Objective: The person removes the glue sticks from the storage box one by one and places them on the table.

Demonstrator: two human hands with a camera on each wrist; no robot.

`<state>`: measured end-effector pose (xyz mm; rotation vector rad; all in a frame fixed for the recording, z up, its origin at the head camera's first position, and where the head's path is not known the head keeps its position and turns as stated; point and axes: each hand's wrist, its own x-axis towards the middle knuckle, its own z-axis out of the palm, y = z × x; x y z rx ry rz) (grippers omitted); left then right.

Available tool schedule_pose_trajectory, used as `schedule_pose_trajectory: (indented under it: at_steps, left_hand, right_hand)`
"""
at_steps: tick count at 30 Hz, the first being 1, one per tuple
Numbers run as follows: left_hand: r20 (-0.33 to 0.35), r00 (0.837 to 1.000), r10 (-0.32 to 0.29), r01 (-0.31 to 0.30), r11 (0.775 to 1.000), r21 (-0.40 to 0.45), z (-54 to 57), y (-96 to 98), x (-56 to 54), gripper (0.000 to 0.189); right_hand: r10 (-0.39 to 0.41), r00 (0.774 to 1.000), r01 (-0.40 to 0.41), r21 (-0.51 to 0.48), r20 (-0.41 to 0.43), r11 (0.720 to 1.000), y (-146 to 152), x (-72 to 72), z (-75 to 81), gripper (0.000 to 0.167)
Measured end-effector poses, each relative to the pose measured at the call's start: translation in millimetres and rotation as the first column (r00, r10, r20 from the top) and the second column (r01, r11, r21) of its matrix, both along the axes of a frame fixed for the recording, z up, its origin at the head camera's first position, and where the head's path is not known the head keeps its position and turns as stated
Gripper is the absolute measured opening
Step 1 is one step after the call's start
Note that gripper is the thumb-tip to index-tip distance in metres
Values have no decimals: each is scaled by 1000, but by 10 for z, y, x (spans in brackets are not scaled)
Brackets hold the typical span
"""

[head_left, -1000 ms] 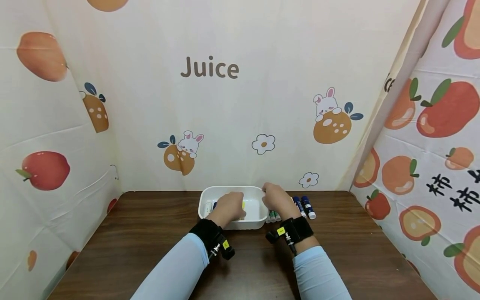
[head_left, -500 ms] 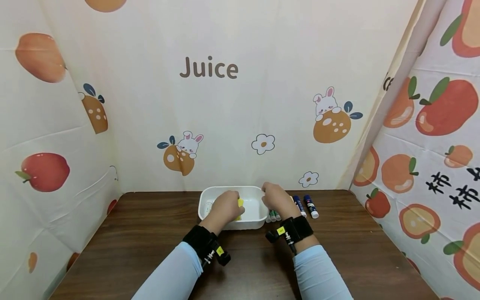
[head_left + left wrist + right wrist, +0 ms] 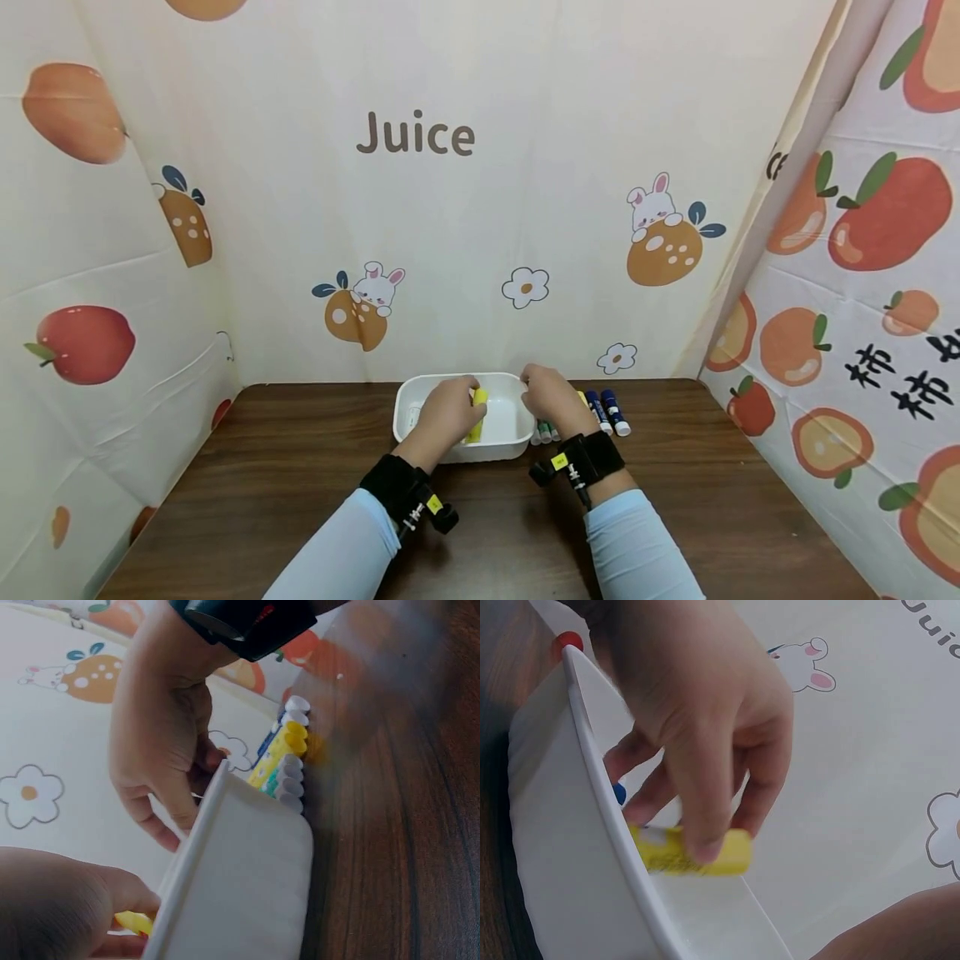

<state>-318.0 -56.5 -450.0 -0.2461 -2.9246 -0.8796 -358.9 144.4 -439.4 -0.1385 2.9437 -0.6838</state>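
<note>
A yellow glue stick is pinched between the thumb and fingers of my left hand, over the inside of a white plastic basket. Seen from the right wrist, the glue stick lies crosswise under the thumb, just inside the rim, with print on its side. A blue end shows beneath the fingers in the basket. My right hand holds the basket's right rim; from the left wrist view, this hand has fingers bent over that edge.
Right of the basket, more glue sticks lie side by side: blue ones with white caps, yellow ones and green ones with pale caps. A printed curtain rises behind the wooden table.
My left hand has shifted slightly left and turned, bringing the yellow glue stick into fuller view as it comes up from the basket. My right hand stays at the rim.
</note>
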Motion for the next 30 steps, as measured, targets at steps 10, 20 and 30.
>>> schedule_pose_trajectory:
  at_steps: [10,20,30]
  left_hand:
    - [-18,986,164,-159,976,148,259,-417,108,48]
    - [105,964,245,-260,950,171,251,-1269,101,55]
    - [302,930,207,-257,957,136,-149,-1628,-51,55]
  right_hand:
    - [-12,1000,13,-43,19,999,50,30,9,36]
    - [9,1000,-9,-19,12,1000,79,49,53,34]
    - [13,1000,-13,-40,19,999,84,52,42,36]
